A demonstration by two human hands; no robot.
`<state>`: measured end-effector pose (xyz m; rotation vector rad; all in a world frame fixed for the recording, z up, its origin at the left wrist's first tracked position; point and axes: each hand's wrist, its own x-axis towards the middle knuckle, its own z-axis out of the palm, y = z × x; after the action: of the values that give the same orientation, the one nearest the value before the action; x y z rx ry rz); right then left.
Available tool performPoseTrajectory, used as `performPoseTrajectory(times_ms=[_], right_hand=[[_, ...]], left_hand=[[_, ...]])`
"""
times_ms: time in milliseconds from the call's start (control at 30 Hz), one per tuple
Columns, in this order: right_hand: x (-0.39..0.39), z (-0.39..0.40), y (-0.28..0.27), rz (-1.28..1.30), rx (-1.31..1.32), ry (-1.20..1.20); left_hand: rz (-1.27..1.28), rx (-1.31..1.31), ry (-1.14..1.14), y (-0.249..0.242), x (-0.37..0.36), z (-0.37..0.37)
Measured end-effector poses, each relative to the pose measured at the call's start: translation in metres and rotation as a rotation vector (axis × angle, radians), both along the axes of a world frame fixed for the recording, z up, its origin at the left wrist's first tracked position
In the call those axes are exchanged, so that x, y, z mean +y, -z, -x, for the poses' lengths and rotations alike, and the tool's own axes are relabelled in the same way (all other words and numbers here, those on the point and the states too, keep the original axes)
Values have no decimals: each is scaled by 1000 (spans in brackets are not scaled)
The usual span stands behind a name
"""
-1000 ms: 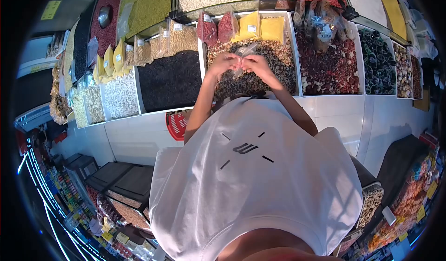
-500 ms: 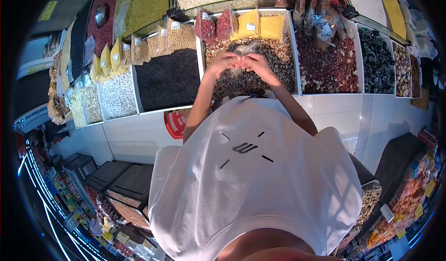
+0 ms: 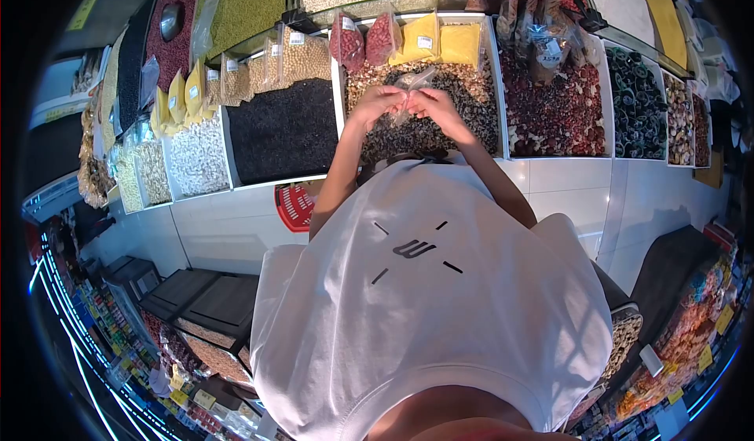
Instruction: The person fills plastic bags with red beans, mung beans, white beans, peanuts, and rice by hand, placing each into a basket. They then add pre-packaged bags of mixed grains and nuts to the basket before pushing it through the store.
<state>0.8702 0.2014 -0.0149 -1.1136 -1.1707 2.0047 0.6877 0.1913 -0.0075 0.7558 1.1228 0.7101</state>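
Both hands meet over a bin of mixed dark and tan grains [image 3: 459, 127]. Between them is a small clear plastic bag [image 3: 406, 111] with a reddish line along its edge. My left hand [image 3: 382, 105] pinches that edge from the left, fingertips close together. From the right, my right hand [image 3: 431, 105] pinches the same edge, its fingertips nearly touching those of the left. What the bag holds, if anything, is too small to tell. Just beyond the hands stand bags of red beans [image 3: 381, 40] and yellow grain [image 3: 420, 39].
A bin of black grain [image 3: 275, 139] lies to the left, and a bin of dark red dried pieces [image 3: 558, 119] to the right. White dividers separate the bins. A red basket [image 3: 295, 207] is on the floor below, near the left forearm.
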Motion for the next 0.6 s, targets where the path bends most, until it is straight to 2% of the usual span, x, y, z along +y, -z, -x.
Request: performPoseTrajectory(times_ms=[133,300,433,500,533,600], right_hand=[[-1,1,-3,3,-7,8],[0,5,1,-19,-82,14],[1,10,7,-61,-86,86],[3,12,14,-115,-191,112],[2,11,17,-115,-190,114],[1,12,11,153,26,199]], left_hand=[[-17,32,-7,-1,-1,-3],[-285,247,8,7,1,-12],[-398,422,38,0,-1,-20],[-437,498,95,5,0,-21],[-437,498,97,7,-1,-21],[-274,241,5,8,-3,-22]])
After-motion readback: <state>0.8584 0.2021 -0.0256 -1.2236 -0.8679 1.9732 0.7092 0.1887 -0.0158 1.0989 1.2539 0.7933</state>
